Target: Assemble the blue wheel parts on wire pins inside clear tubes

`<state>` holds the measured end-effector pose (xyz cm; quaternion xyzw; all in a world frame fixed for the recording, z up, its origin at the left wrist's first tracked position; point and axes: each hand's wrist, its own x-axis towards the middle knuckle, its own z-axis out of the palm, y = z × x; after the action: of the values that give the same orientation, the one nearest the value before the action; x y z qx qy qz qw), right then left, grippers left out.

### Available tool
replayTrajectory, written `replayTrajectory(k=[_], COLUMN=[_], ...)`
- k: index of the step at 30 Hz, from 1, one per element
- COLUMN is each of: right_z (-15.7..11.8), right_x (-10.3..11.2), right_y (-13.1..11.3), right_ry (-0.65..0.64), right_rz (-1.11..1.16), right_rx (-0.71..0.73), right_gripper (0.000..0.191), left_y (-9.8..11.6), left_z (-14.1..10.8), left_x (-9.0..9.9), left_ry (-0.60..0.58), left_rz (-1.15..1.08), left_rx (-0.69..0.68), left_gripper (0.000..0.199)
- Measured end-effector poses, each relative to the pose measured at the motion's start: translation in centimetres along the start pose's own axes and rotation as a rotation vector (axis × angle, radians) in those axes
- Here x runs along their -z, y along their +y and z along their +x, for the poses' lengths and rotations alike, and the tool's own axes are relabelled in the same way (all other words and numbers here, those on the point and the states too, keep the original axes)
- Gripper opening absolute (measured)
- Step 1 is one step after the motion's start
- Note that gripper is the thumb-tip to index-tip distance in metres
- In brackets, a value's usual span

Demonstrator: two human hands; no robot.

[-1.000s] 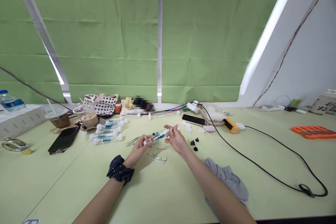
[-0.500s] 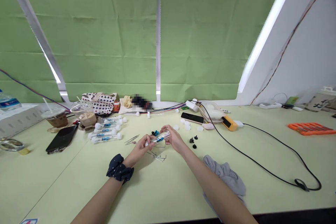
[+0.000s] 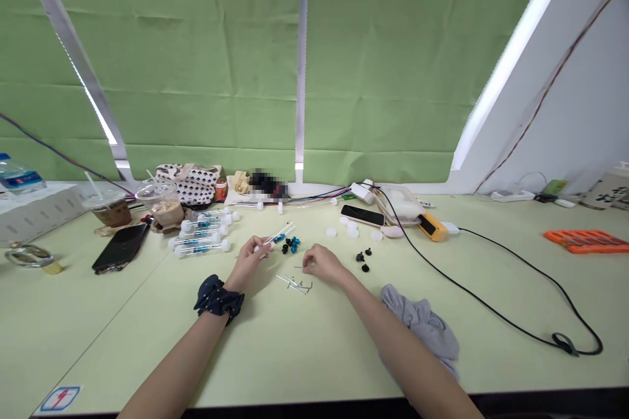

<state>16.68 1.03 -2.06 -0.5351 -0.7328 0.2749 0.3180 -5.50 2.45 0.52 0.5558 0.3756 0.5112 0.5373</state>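
Note:
My left hand [image 3: 253, 255] is closed around the lower end of a clear plastic tube [image 3: 287, 229], which is tilted up to the right with blue pieces inside. To the right, my right hand [image 3: 322, 264] pinches the end of a thin metal hex key [image 3: 299, 267] at the tabletop. Several more L-shaped hex keys [image 3: 295, 285] lie loose just below it. Between the hands sits a small cluster of blue knob-like parts [image 3: 295, 245] and black ones [image 3: 285, 248]. Capped tubes with blue pieces [image 3: 201, 249] are lined up on the left.
White caps [image 3: 352, 229] and a phone [image 3: 362, 215] lie behind my right hand; black knobs [image 3: 365, 268] are to its right. A grey cloth [image 3: 422, 324] rests by my right forearm. A black cable [image 3: 472, 301] loops at right. Drink cups [image 3: 167, 211] and a dark phone [image 3: 120, 249] stand left.
My right hand has let go of the tube, moved down and taken hold of a hex key. My left hand keeps the tube and has shifted left; its upper end now stands free.

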Motion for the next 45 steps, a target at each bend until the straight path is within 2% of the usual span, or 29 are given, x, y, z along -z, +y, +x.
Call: replayTrajectory(k=[3, 7, 9, 11, 13, 15, 18, 23, 27, 29, 31, 33, 36, 39, 42, 45], right_z=[-0.2, -0.1, 0.1, 0.5, 0.8, 0.9, 0.8, 0.8, 1.3, 1.6, 1.8, 1.9, 1.9, 2.0, 2.1, 2.1], right_x=[-0.6, -0.4, 0.3, 1.3, 2.3, 3.1, 3.4, 2.3, 1.7, 1.8, 2.1, 2.3, 2.4, 2.1, 2.0, 2.2], right_y=[-0.1, 0.0, 0.1, 0.2, 0.0, -0.2, -0.5, -0.8, -0.2, 0.7, 2.0, 3.5, 5.2, 5.9, 5.7, 4.7], right_ry=[-0.044, -0.05, 0.061, 0.246, 0.409, 0.472, 0.445, 0.345, 0.327, 0.357, 0.455, 0.533, 0.463, 0.338, 0.324, 0.363], right_rz=[-0.16, -0.171, -0.092, 0.025, 0.135, 0.202, 0.225, 0.307, 0.472, 0.512, 0.395, 0.11, -0.252, -0.387, -0.31, 0.016], right_rx=[-0.007, 0.021, -0.012, -0.014, 0.06, 0.143, 0.185, 0.237, 0.181, 0.146, 0.109, 0.054, -0.067, -0.145, -0.125, -0.093], right_gripper=[0.011, 0.012, 0.009, 0.009, 0.009, 0.009, 0.009, 0.011, 0.026, 0.035, 0.036, 0.032, 0.042, 0.038, 0.025, 0.017], left_y=[-0.3, -0.8, -0.9, -0.8, -0.6, -0.2, 0.3, 0.9, 0.6, 0.5, 0.3, 0.3, 0.4, 0.4, 0.2, -0.1], left_z=[0.2, 0.2, 0.2, 0.1, -0.1, -0.4, -0.8, -1.2, -1.1, -0.9, -0.7, -0.7, -0.8, -0.9, -0.8, -0.6], left_x=[0.2, 0.3, 0.3, 0.3, 0.1, -0.1, -0.5, -0.9, -0.9, -0.8, -0.7, -0.7, -0.7, -0.8, -0.7, -0.5], left_ry=[0.009, -0.007, -0.004, -0.007, -0.028, -0.06, -0.104, -0.191, -0.202, -0.188, -0.192, -0.207, -0.215, -0.212, -0.214, -0.214], left_rz=[-0.003, 0.025, 0.052, 0.081, 0.107, 0.126, 0.148, 0.19, 0.133, 0.073, 0.004, -0.053, -0.088, -0.093, -0.096, -0.095], left_rx=[0.015, -0.002, -0.005, -0.006, -0.009, -0.012, -0.011, -0.025, -0.014, 0.008, 0.029, 0.047, 0.063, 0.066, 0.067, 0.064], left_gripper=[0.031, 0.028, 0.028, 0.028, 0.027, 0.025, 0.025, 0.024, 0.025, 0.026, 0.028, 0.028, 0.029, 0.029, 0.03, 0.029])
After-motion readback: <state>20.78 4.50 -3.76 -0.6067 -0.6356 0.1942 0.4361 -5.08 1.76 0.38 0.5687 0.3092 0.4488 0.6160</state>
